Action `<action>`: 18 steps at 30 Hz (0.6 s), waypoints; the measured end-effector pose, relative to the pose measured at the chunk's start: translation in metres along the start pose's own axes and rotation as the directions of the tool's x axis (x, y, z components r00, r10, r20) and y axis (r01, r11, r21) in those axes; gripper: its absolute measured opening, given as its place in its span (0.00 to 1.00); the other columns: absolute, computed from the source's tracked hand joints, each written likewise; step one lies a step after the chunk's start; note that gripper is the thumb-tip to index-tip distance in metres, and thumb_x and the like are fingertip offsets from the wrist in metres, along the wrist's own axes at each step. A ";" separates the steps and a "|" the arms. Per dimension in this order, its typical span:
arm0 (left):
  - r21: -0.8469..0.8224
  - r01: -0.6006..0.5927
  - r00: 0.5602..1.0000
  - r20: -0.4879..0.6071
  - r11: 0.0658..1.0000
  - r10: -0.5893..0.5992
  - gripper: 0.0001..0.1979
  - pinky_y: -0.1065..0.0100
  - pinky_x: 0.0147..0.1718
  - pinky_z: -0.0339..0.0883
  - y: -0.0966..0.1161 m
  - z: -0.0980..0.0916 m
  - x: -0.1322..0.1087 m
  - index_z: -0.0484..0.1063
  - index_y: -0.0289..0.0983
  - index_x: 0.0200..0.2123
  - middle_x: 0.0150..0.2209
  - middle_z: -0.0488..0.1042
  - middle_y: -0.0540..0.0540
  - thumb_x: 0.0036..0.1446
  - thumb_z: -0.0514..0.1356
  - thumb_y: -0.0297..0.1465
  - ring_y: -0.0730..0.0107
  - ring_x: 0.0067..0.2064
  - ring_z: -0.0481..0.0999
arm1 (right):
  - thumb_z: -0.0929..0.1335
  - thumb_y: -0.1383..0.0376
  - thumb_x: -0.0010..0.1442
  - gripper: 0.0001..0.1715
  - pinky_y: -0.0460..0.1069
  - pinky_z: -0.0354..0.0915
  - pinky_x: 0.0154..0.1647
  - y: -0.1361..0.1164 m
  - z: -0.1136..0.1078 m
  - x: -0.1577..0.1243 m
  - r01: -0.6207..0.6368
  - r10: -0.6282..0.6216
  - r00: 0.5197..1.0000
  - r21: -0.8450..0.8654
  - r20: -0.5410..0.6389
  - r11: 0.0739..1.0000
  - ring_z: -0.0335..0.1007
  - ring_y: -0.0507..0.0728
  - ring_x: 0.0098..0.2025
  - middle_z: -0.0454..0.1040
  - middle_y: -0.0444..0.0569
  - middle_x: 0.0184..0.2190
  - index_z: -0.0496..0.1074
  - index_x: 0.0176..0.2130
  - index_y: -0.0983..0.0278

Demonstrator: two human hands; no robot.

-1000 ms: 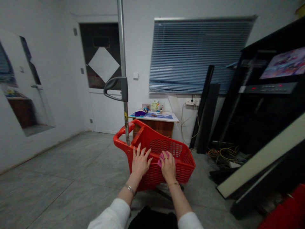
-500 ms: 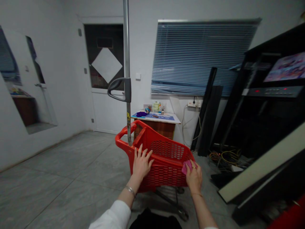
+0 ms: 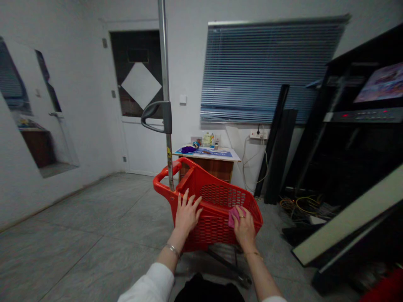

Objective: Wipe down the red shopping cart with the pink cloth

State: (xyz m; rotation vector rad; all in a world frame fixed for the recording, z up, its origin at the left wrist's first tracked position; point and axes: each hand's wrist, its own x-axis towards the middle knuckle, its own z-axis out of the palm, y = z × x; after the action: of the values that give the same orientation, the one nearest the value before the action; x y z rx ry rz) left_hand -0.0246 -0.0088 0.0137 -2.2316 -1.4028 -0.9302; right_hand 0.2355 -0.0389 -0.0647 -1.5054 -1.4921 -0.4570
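A red plastic shopping cart (image 3: 217, 228) with slotted basket walls stands in front of me on a dark metal frame. My left hand (image 3: 186, 216) rests on its near side, close to the rim, with fingers spread and nothing held. Farther right along the same near rim, my right hand (image 3: 244, 226) presses a pink cloth (image 3: 233, 216) against the basket, fingers bent round it. Part of the cloth is hidden under the fingers. A metal pole (image 3: 165, 63) with a dark grey handle (image 3: 166, 117) rises at the cart's push-bar end.
Behind the cart is a small table (image 3: 234, 156) with bottles and a purple cloth (image 3: 188, 149). On the right are a black rack (image 3: 333, 155), leaning panels (image 3: 349, 209) and loose cables (image 3: 302, 204) on the floor. A white door (image 3: 141, 147) is at the back left.
My right hand has slid left along the near rim with the pink cloth, away from the cart's front corner. My left hand stays in place on the basket.
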 end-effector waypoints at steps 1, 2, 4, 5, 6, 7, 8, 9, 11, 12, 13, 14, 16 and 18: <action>-0.004 0.003 1.000 -0.002 1.000 -0.004 0.21 0.40 0.67 0.42 0.000 0.000 0.000 0.68 0.49 0.59 0.57 0.72 0.46 0.63 0.56 0.42 0.49 0.69 0.50 | 0.58 0.54 0.67 0.27 0.59 0.62 0.56 0.016 -0.007 -0.003 -0.049 0.048 0.998 -0.020 -0.029 0.999 0.62 0.62 0.55 0.66 0.60 0.54 0.67 0.58 0.64; -0.007 0.007 1.000 -0.004 1.000 -0.007 0.21 0.40 0.66 0.42 0.001 0.001 0.000 0.68 0.49 0.58 0.57 0.72 0.46 0.62 0.56 0.42 0.49 0.69 0.50 | 0.58 0.53 0.67 0.28 0.59 0.62 0.55 0.030 -0.013 -0.005 -0.107 0.104 0.993 -0.043 -0.061 0.993 0.63 0.63 0.54 0.67 0.60 0.52 0.68 0.57 0.66; -0.013 0.015 1.000 -0.009 1.000 -0.015 0.21 0.39 0.66 0.42 0.003 0.001 0.000 0.69 0.48 0.58 0.57 0.72 0.45 0.62 0.57 0.42 0.48 0.69 0.50 | 0.57 0.52 0.66 0.30 0.59 0.63 0.52 0.048 -0.020 -0.007 -0.228 0.215 0.968 -0.100 -0.126 0.968 0.64 0.64 0.51 0.68 0.63 0.50 0.70 0.55 0.69; -0.016 0.019 1.000 -0.011 1.000 -0.019 0.21 0.39 0.66 0.42 0.004 0.001 0.000 0.69 0.48 0.58 0.57 0.73 0.45 0.62 0.57 0.42 0.48 0.69 0.50 | 0.57 0.52 0.67 0.31 0.59 0.62 0.51 0.049 -0.021 -0.006 -0.277 0.257 0.954 -0.128 -0.154 0.952 0.65 0.65 0.50 0.68 0.64 0.49 0.71 0.54 0.70; -0.019 0.023 1.000 -0.013 1.000 -0.023 0.21 0.39 0.66 0.42 0.005 0.002 0.000 0.70 0.48 0.57 0.57 0.73 0.45 0.62 0.57 0.42 0.48 0.69 0.50 | 0.57 0.53 0.67 0.31 0.59 0.62 0.51 0.045 -0.019 -0.005 -0.307 0.280 0.944 -0.151 -0.172 0.940 0.65 0.65 0.50 0.68 0.65 0.49 0.71 0.53 0.71; -0.021 0.026 1.000 -0.015 0.999 -0.026 0.21 0.39 0.66 0.42 0.006 0.002 0.000 0.70 0.48 0.57 0.57 0.73 0.45 0.62 0.57 0.42 0.47 0.69 0.50 | 0.57 0.54 0.67 0.30 0.59 0.62 0.51 0.036 -0.016 -0.002 -0.310 0.282 0.943 -0.165 -0.176 0.936 0.65 0.65 0.50 0.68 0.65 0.50 0.71 0.53 0.71; -0.022 0.028 0.999 -0.018 0.999 -0.029 0.21 0.39 0.66 0.41 0.007 0.002 0.000 0.70 0.48 0.57 0.57 0.73 0.45 0.62 0.57 0.42 0.47 0.69 0.50 | 0.57 0.55 0.67 0.28 0.59 0.61 0.51 0.023 -0.010 0.001 -0.286 0.260 0.952 -0.167 -0.161 0.944 0.64 0.65 0.51 0.67 0.65 0.51 0.72 0.53 0.70; -0.023 0.030 0.999 -0.021 0.999 -0.030 0.21 0.39 0.66 0.41 0.008 0.002 0.000 0.70 0.48 0.57 0.56 0.73 0.45 0.62 0.57 0.42 0.47 0.69 0.50 | 0.57 0.56 0.67 0.27 0.59 0.61 0.52 0.006 -0.003 0.005 -0.235 0.216 0.968 -0.156 -0.126 0.959 0.64 0.64 0.52 0.67 0.64 0.51 0.72 0.53 0.69; -0.019 0.027 0.999 -0.024 0.999 -0.027 0.21 0.39 0.66 0.41 0.007 0.001 0.000 0.70 0.48 0.57 0.57 0.73 0.45 0.62 0.57 0.42 0.48 0.69 0.50 | 0.57 0.57 0.68 0.25 0.58 0.60 0.55 -0.030 0.011 0.012 -0.087 0.086 0.996 -0.101 -0.020 0.991 0.63 0.63 0.53 0.67 0.61 0.53 0.71 0.54 0.67; -0.015 0.024 0.999 -0.023 1.000 -0.025 0.21 0.39 0.66 0.41 0.007 0.001 0.001 0.70 0.47 0.57 0.57 0.73 0.45 0.62 0.56 0.41 0.48 0.69 0.50 | 0.57 0.58 0.68 0.24 0.57 0.60 0.56 -0.047 0.018 0.015 -0.024 0.026 0.999 -0.066 0.030 0.998 0.62 0.62 0.54 0.67 0.60 0.53 0.70 0.55 0.66; -0.011 0.021 1.000 -0.021 1.000 -0.021 0.21 0.39 0.66 0.41 0.005 0.000 0.001 0.70 0.47 0.57 0.57 0.73 0.45 0.62 0.56 0.41 0.48 0.69 0.50 | 0.58 0.58 0.68 0.24 0.57 0.60 0.57 -0.060 0.023 0.017 0.019 -0.017 0.998 -0.036 0.065 0.999 0.62 0.61 0.55 0.67 0.59 0.54 0.70 0.56 0.65; -0.007 0.016 1.000 -0.018 1.000 -0.017 0.21 0.39 0.66 0.41 0.004 0.000 0.001 0.70 0.48 0.57 0.57 0.73 0.45 0.62 0.56 0.41 0.48 0.69 0.50 | 0.58 0.59 0.68 0.24 0.57 0.60 0.57 -0.069 0.026 0.018 0.043 -0.042 0.995 -0.012 0.087 0.999 0.61 0.61 0.56 0.66 0.59 0.55 0.68 0.57 0.64; 0.000 0.006 1.000 -0.011 1.000 -0.006 0.20 0.40 0.66 0.41 0.000 -0.002 0.000 0.69 0.48 0.58 0.57 0.72 0.45 0.63 0.56 0.41 0.48 0.69 0.50 | 0.58 0.58 0.68 0.24 0.57 0.61 0.57 -0.072 0.027 0.017 0.059 -0.060 0.993 0.019 0.103 0.998 0.61 0.60 0.56 0.66 0.58 0.56 0.67 0.58 0.63; 0.003 -0.002 1.000 -0.010 1.000 0.002 0.21 0.40 0.67 0.42 -0.003 -0.002 0.000 0.69 0.48 0.58 0.57 0.72 0.45 0.63 0.55 0.40 0.49 0.69 0.51 | 0.59 0.58 0.68 0.24 0.57 0.61 0.57 -0.056 0.021 0.012 0.059 -0.063 0.993 0.037 0.101 0.998 0.61 0.60 0.56 0.66 0.57 0.56 0.66 0.59 0.62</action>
State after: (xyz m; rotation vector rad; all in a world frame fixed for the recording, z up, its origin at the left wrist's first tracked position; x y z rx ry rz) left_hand -0.0277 -0.0091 0.0154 -2.2226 -1.3960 -0.9362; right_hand 0.1795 -0.0249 -0.0458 -1.4794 -1.6217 -0.3937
